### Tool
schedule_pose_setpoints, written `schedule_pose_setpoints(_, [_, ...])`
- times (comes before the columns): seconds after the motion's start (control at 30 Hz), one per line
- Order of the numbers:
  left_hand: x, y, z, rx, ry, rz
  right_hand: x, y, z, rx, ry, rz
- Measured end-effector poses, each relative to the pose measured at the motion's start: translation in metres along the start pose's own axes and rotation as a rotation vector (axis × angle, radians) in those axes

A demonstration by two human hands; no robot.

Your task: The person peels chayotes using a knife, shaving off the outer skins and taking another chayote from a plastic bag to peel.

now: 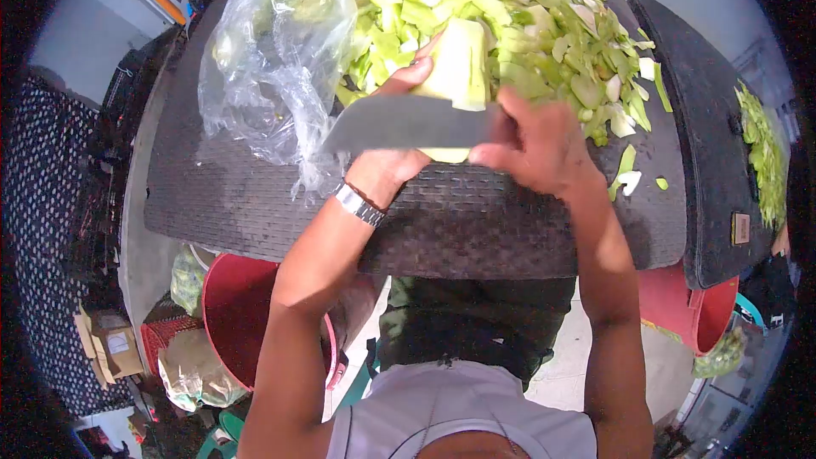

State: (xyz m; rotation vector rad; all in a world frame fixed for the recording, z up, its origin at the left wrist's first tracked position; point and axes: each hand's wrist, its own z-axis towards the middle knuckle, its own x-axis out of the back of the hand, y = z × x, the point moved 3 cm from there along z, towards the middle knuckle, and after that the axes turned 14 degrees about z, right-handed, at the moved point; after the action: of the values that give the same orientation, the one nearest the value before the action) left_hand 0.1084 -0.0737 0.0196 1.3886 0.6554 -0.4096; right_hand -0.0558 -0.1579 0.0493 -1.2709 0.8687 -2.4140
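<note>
A peeled pale-green fruit (457, 55), which looks like a green papaya, is held above the table's near side. My left hand (384, 168) is closed around it from the left, with the palm partly hidden behind the blade. In my right hand (544, 146) is the handle of a broad knife (404, 123). Its dark blade points left and lies across the fruit's lower part. Just beyond my hands spreads a large heap of green peelings (544, 47). A clear plastic bag (285, 59) lies left of the heap; its contents are blurred.
The dark woven-pattern table (510, 229) reaches close to my waist. On the right, a second dark table (710, 136) bears more green shreds (762, 153) and a small box (740, 228). Red tubs (238, 314) stand below on both sides. A cardboard box (119, 344) is at lower left.
</note>
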Motion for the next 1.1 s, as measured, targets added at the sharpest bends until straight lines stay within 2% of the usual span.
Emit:
schedule_pose_setpoints(0.1, [0.018,-0.009,-0.002,0.040,0.102,-0.051,0.019,0.027,-0.001,-0.239,0.034,-0.034])
schedule_pose_setpoints(0.2, [0.015,-0.008,-0.005,0.014,0.094,-0.052,0.018,0.023,-0.003,-0.235,0.086,0.004])
schedule_pose_setpoints(0.3, [0.008,-0.004,-0.004,-0.053,-0.060,-0.133,0.010,0.013,-0.002,-0.053,0.091,0.068])
schedule_pose_setpoints(0.33, [0.006,-0.005,-0.004,-0.074,-0.126,-0.165,0.013,0.018,-0.002,-0.134,0.077,0.043])
schedule_pose_setpoints(0.37, [0.015,-0.012,-0.001,0.011,0.216,-0.076,0.021,0.027,-0.001,-0.215,0.066,0.018])
schedule_pose_setpoints(0.4, [0.016,-0.006,-0.003,0.076,0.125,0.054,0.027,0.035,0.000,-0.295,0.057,-0.010])
schedule_pose_setpoints(0.47, [0.012,-0.001,0.001,0.043,0.163,0.027,0.032,0.039,0.000,-0.312,0.067,-0.052])
schedule_pose_setpoints(0.57, [0.009,-0.002,0.001,0.092,0.142,-0.008,0.031,0.040,-0.001,-0.313,0.087,-0.070])
schedule_pose_setpoints(0.63, [0.005,-0.002,0.001,0.112,0.044,0.009,0.034,0.046,-0.003,-0.295,0.094,-0.099])
schedule_pose_setpoints(0.77, [0.000,0.010,-0.004,0.090,-0.101,-0.039,0.055,0.063,-0.010,-0.492,0.277,-0.244])
schedule_pose_setpoints(0.83, [-0.003,0.015,-0.004,0.062,-0.097,-0.039,0.074,0.068,-0.017,-0.577,0.356,-0.261])
schedule_pose_setpoints(0.87, [-0.003,0.016,-0.004,0.046,-0.095,-0.045,0.073,0.070,-0.015,-0.541,0.373,-0.202])
schedule_pose_setpoints(0.97, [0.003,0.012,-0.004,0.007,-0.067,-0.077,0.054,0.058,-0.015,-0.457,0.437,-0.040])
schedule_pose_setpoints(1.1, [0.006,0.009,0.001,-0.019,0.161,-0.010,0.034,0.046,-0.011,-0.473,0.311,-0.056])
